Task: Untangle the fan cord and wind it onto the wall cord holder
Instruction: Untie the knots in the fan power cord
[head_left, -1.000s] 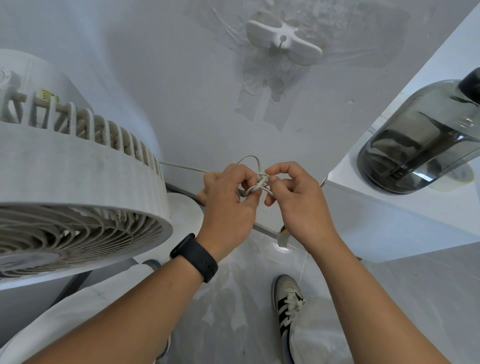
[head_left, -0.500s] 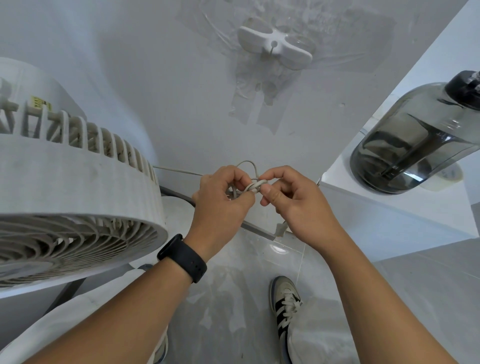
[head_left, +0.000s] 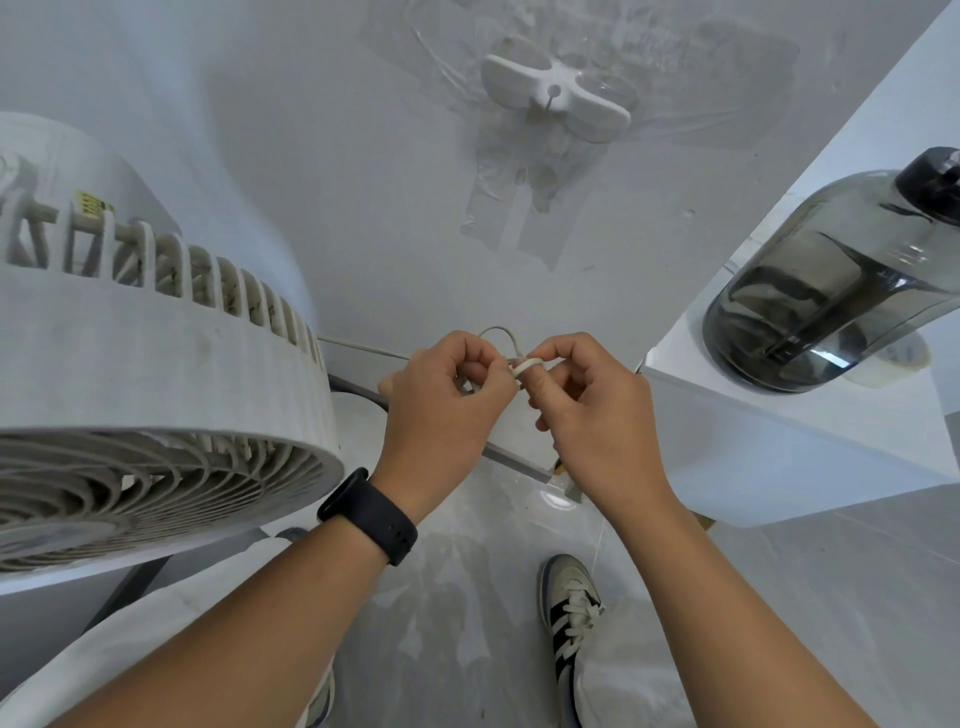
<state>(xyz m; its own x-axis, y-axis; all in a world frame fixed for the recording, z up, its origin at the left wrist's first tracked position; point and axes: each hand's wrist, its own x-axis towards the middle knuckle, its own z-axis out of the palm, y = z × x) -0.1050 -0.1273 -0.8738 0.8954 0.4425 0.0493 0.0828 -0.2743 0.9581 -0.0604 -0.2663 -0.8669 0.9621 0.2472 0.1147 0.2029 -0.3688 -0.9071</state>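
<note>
A thin white fan cord (head_left: 500, 332) is knotted between my two hands, with a small loop arching above them. My left hand (head_left: 441, 410) pinches the knot from the left, its fingers curled over the cord. From the right, my right hand (head_left: 592, 410) pinches a strand at the knot. The cord runs left toward the white fan (head_left: 156, 374). High on the wall is the white cord holder (head_left: 556, 98), fixed with clear tape and bare of cord.
A dark translucent water jug (head_left: 831, 291) lies tilted on a white ledge (head_left: 779, 431) to the right, with a roll of tape (head_left: 904, 358) beside it. Below me are my shoe (head_left: 569, 608) and the glossy grey floor.
Both hands have stayed together on the knot, working it with small finger shifts. The camera view has tilted slightly, so the holder and jug have shifted in frame.
</note>
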